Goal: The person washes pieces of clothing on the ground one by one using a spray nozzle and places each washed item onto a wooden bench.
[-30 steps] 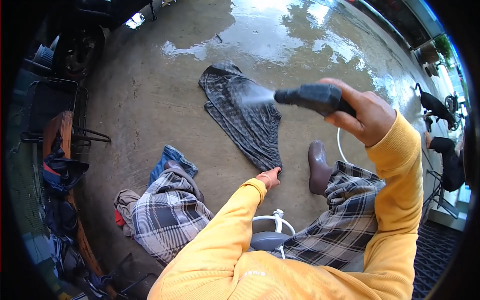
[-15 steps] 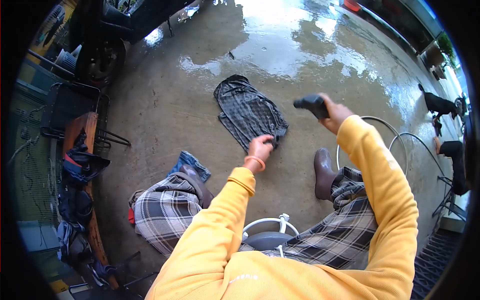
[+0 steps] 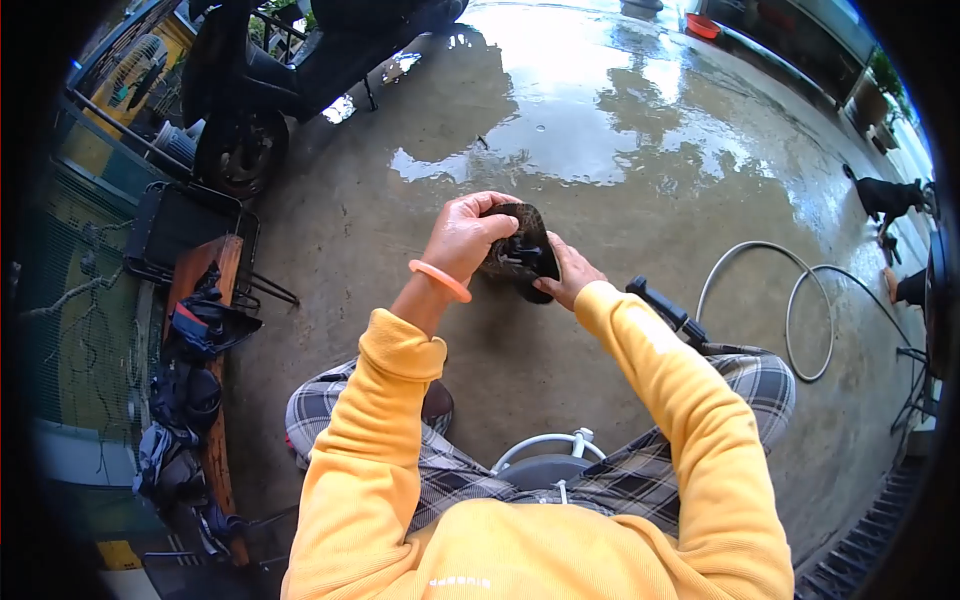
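One dark garment is clamped in the fingers of the forward-stretched left hand and right hand, beside one spray nozzle.

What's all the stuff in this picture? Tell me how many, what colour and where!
Dark thing: 1, black-brown, between the hands; too unclear to name
Spray nozzle: 1, black, near right knee
Hose: 1, greyish, looped at right
Scooter: 1, black, top left
Fan: 1, pale, upper left
Plank: 1, brown, left
Clothes: several, dark, on the plank
Basin: 1, red, top right
Dog: 1, black, right
Floor: 1, grey, wet, underneath
Bracelet: 1, orange, left wrist
Sleeves: 2, yellow, both arms
Left hand, right hand: 2, bare, holding the dark thing
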A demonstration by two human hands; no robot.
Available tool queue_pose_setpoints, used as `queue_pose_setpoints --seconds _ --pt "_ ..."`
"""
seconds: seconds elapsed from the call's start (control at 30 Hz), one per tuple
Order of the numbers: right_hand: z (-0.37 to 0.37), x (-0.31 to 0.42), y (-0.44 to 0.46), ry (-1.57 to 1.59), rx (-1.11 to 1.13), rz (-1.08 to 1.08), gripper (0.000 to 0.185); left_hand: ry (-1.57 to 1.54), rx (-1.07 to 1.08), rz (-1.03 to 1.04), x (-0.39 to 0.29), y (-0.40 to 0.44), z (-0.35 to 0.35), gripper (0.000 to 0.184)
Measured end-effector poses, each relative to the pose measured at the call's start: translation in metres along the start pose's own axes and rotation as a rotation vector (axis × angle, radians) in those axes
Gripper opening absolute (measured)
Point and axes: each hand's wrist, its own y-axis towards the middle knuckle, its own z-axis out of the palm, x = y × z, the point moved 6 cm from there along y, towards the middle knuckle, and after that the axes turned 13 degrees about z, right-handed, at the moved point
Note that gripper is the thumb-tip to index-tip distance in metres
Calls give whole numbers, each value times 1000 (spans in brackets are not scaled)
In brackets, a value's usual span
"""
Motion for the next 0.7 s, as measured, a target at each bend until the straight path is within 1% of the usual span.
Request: queue_pose_setpoints --seconds 0.03,0.07,0.1,0.13,0.17,0.2,0.27,0.33,0.4,0.43,0.47,0.5,0.53,0.57,0.6,0.63,0.7 --pt "10 -3 1 61 -3 35 72 -139 99 -62 -7 -10 3 39" --pt "20 -6 1 122 -1 71 61 -129 89 -72 -14 -19 -4 39" --pt "24 -10 0 124 18 72 61 -156 202 -106 -18 -31 -1 43" --pt "28 -15 3 -16 51 86 47 -183 318 -136 -19 -42 -1 48" --pt "33 -23 6 -159 84 102 35 10 260 -142 -9 -47 -15 59" --pt "29 -25 8 -126 -83 23 23 6 255 -155 4 -54 -27 59" --pt "-2 -12 6 -255 -89 18 25 1238 183 433 -3 -56 -66 60" --pt "-49 6 -7 -300 -212 -6 25 1503 105 352 14 -61 -122 56" --pt "-87 17 -22 -218 -391 -126 24 1575 -190 519 16 -74 -173 47" --pt "-99 23 -28 -191 -446 -178 23 1574 -192 521 42 -78 -182 47" --pt "-98 24 -30 -194 -446 -178 23 1406 -451 296 73 -91 -211 42" --pt "-98 25 -34 -176 -513 -194 22 1213 -692 74 93 -104 -234 37" --pt "-98 27 -37 -158 -581 -212 21 438 -840 -327 129 -109 -221 25" --pt "-89 13 -29 -99 -530 -65 20 162 -861 -376 143 -106 -208 24" --pt "-79 -6 -19 47 -525 72 21 -115 -868 -419 156 -101 -197 23" --pt "-64 -32 -2 205 -490 168 24 -118 -865 -414 152 -94 -191 23" --pt "-38 -89 29 546 -428 336 27 -88 -770 -225 124 -77 -171 32"
